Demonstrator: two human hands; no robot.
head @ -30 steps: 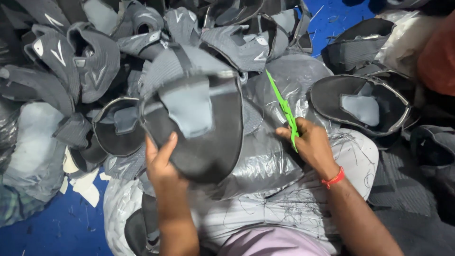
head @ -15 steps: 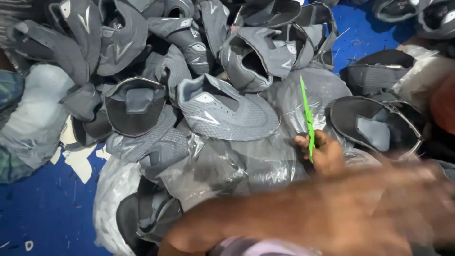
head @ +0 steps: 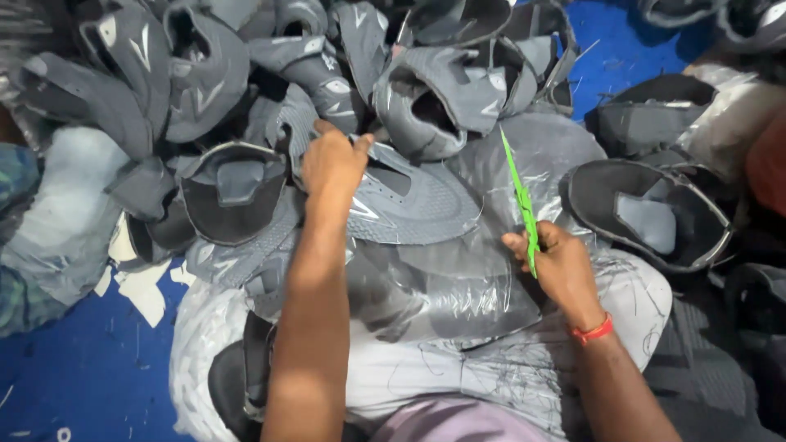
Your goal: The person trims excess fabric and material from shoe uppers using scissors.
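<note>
My left hand (head: 332,164) is closed on a flat grey shoe upper (head: 409,205) at the far edge of the pile. My right hand (head: 557,262), nearer right, grips green thread snips (head: 522,205) pointing away.

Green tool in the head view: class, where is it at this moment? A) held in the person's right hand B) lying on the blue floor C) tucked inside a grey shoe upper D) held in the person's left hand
A: the right hand, the one with the red wristband, grips the thin green tool, while the left hand reaches to a grey shoe upper on the pile.
</note>
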